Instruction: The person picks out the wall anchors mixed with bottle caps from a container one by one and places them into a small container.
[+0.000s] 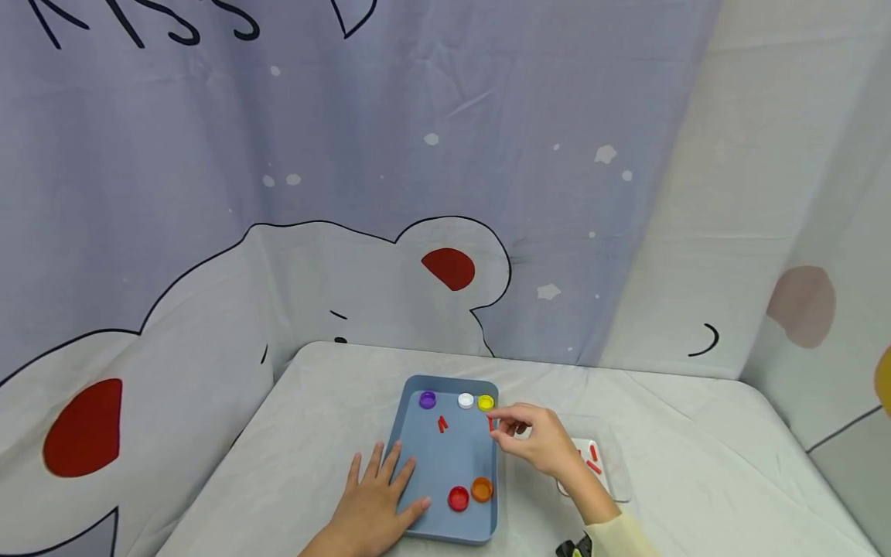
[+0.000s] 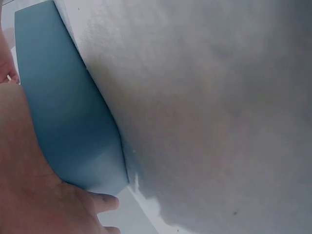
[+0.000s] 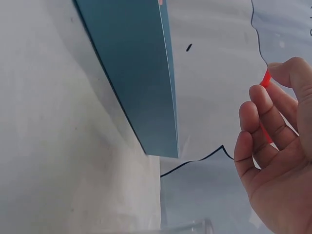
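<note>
A blue-grey tray (image 1: 445,464) lies on the white-covered table. My left hand (image 1: 372,503) rests on its left rim, fingers spread. Above the tray's right edge, my right hand (image 1: 536,437) pinches a small red stick (image 3: 266,79) between thumb and fingertips. Two red sticks (image 1: 442,424) lie close together on the tray. Along the far end are a purple cap (image 1: 428,400), a white cap (image 1: 465,401) and a yellow cap (image 1: 486,402). At the near end sit a red cap (image 1: 458,499) and an orange cap (image 1: 482,489), side by side.
Right of the tray, partly behind my right forearm, stands a clear plastic box (image 1: 622,480). Inside it, red sticks (image 1: 594,466) lie on something white. A dark object (image 1: 574,548) shows at the bottom edge. Printed cloth (image 1: 557,193) hangs behind the table.
</note>
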Motion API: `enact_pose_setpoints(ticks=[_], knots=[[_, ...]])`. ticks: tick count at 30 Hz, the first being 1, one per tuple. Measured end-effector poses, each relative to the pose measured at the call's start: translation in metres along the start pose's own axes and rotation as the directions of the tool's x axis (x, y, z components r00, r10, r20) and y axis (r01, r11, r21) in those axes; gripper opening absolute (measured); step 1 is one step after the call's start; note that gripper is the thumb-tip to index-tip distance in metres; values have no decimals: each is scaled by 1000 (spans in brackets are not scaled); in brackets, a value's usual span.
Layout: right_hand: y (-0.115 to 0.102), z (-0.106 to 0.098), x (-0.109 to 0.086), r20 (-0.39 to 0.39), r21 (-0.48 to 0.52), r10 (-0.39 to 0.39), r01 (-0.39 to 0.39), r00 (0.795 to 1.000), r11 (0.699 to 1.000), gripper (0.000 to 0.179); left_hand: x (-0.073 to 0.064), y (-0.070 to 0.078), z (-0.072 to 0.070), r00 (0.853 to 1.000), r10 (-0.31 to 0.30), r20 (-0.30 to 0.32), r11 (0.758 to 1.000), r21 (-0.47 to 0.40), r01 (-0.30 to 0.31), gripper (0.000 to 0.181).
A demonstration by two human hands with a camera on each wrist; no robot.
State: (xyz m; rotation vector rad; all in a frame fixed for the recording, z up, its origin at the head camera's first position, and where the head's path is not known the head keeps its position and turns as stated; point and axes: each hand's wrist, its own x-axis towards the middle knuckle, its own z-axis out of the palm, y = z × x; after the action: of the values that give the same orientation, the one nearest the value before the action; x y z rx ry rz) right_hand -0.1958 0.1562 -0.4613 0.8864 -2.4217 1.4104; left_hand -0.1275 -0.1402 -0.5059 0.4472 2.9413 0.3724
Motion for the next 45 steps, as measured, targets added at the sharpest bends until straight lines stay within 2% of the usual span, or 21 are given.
enact_pose_setpoints(ticks=[8, 15, 19, 28, 35, 42, 45], knots=[[1, -9, -10, -55, -40, 32, -34, 998, 999, 25, 1, -1, 0, 1000, 0, -3, 1000, -4, 0, 83], [3, -23, -18, -67, -38, 102, -105, 992, 994, 24, 1, -2, 3, 1000, 1, -10, 1000, -2, -1, 83], [3, -32, -22, -81, -30, 100, -103, 992, 994, 25, 2, -2, 3, 1000, 2, -13, 1000, 0, -2, 84], [4, -46, -29, -98, -88, 87, -96, 991, 991, 26, 1, -1, 2, 1000, -2, -9, 1000, -9, 2, 83], [14, -57, -37, -90, -87, 140, -148, 986, 985, 25, 1, -1, 1, 1000, -1, -5, 1000, -5, 1, 84], [24, -66, -45, -104, -118, 137, -149, 985, 982, 26, 0, 0, 0, 1000, 1, -13, 1000, -7, -1, 82], [26, -69, -49, -107, -118, 162, -174, 981, 978, 26, 0, 0, 0, 1000, -1, -12, 1000, -8, 1, 83]])
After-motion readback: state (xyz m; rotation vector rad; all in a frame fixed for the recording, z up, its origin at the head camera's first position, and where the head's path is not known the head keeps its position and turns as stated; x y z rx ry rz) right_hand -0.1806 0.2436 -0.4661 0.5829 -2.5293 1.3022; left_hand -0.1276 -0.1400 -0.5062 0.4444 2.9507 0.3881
